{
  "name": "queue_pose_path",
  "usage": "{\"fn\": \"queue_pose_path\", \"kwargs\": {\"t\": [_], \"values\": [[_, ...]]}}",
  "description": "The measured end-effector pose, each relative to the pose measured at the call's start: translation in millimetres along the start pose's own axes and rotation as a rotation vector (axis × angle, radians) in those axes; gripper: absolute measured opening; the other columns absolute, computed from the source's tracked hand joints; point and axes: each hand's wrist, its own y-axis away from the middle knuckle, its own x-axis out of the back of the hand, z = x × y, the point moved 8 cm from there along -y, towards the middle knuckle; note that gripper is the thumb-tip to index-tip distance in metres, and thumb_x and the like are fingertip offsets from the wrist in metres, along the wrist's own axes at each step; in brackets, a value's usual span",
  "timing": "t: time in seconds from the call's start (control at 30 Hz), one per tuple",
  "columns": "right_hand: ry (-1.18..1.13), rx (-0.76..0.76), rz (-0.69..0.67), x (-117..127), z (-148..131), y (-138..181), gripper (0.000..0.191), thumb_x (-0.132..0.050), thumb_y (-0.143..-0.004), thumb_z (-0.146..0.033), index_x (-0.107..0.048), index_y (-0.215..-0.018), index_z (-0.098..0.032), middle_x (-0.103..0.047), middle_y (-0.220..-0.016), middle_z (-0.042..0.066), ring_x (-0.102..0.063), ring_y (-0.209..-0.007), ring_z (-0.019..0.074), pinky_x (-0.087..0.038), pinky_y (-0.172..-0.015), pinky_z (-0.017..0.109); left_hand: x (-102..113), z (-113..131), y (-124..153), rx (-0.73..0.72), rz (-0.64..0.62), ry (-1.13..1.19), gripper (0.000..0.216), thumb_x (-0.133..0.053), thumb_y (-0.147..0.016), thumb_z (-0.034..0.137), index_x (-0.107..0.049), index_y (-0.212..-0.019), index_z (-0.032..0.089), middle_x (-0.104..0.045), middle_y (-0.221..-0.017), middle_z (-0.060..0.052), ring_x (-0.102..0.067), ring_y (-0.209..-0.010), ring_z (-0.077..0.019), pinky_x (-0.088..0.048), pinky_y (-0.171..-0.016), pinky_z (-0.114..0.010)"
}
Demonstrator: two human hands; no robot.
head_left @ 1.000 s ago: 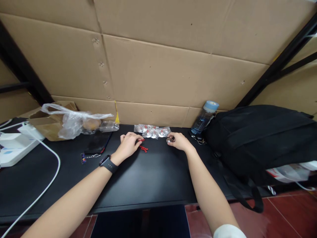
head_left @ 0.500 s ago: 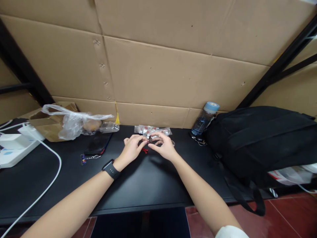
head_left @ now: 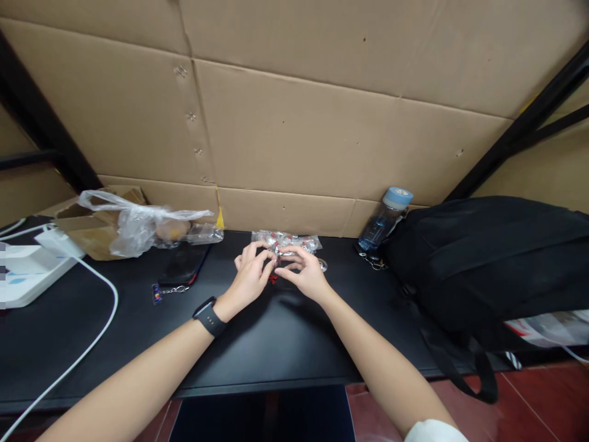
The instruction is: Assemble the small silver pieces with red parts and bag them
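Ref = the clear packets (head_left: 288,239), at the back. L hand (head_left: 251,270), in front & a bit L of packets: fingers bent in, tips at a small disc (head_left: 277,262); can't tell if it's gripping that or cord. Disc's directly in front of packets, btwn both hands, w/ red cord (head_left: 273,279) just nearer than it, partly hidden. R hand (head_left: 306,273), in front & slightly R of packets, has disc pinched btwn thumb & fingertips. Poss. trouble: cord may snag or get dragged b/c it's right at both hands; disc may slip b/c it's small, prob. slick, fingertips only; clear round item (head_left: 323,265) just R of & nearer than packets may get knocked b/c R hand's right beside it. Surface: black desk (head_left: 285,344), smooth w/ a soft sheen. L of packets, far to near: white power strip (head_left: 27,279), cardbd box (head_left: 87,230), tied plastic bag (head_left: 133,230), dark flat case (head_left: 181,265) w/ keychain (head_left: 157,294) just nearer. R of packets: blue-lid bottle (head_left: 381,215), leaning, keys (head_left: 376,264), then big black backpack (head_left: 488,264). Room: cardbd wall (head_left: 294,141) behind packets, black metal frame both sides, red tile floor (head_left: 515,405) well below R.
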Motion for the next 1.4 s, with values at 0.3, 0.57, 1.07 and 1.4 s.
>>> {"fn": "queue_pose_path", "kwargs": {"t": [0.3, 0.57, 1.07, 1.4], "values": [[-0.141, -0.074, -0.007, -3, 1, 1, 0.044, -0.082, -0.073, -0.039, -0.062, -0.110, -0.025, -0.063, -0.130, 0.007, -0.068, -0.112, 0.0238, -0.062, -0.089, 0.037, 13, 15, 1, -0.117, 0.087, -0.112, 0.016, -0.049, -0.099, 0.030, -0.063, -0.101, 0.023, -0.053, -0.132, -0.012, -0.043, -0.125, -0.0295, -0.035, -0.096, -0.046], [-0.137, -0.129, 0.012, -3, 8, 1, 0.038, -0.079, -0.076, -0.047, -0.058, -0.096, -0.022, -0.064, -0.127, 0.007, -0.071, -0.102, 0.0219, -0.061, -0.090, 0.040, 22, 22, 1, -0.147, 0.125, -0.158, 0.018, -0.051, -0.097, 0.028, -0.067, -0.103, 0.023, -0.054, -0.132, -0.013, -0.042, -0.126, -0.0327, -0.033, -0.097, -0.049], [0.587, 0.058, -0.109, 16, -11, -3, 0.016, -0.058, -0.093, -0.031, -0.065, -0.082, -0.021, -0.059, -0.125, 0.009, -0.056, -0.118, 0.0237, -0.048, -0.099, 0.041, 36, 7, -10, -0.044, 0.107, -0.112, 0.026, -0.041, -0.102, 0.034, -0.066, -0.103, 0.024, -0.064, -0.116, -0.007, -0.054, -0.111, -0.0240, -0.032, -0.095, -0.041], [0.825, -0.007, -0.252, 34, -2, -1, 0.011, -0.065, -0.084, -0.021, -0.068, -0.073, -0.021, -0.064, -0.119, 0.008, -0.059, -0.114, 0.0247, -0.046, -0.100, 0.039, -14, -35, -7, -0.242, -0.396, -0.150, 0.013, -0.060, -0.091, 0.032, -0.072, -0.094, 0.028, -0.068, -0.105, -0.006, -0.053, -0.111, -0.0262, -0.033, -0.091, -0.038]]}}
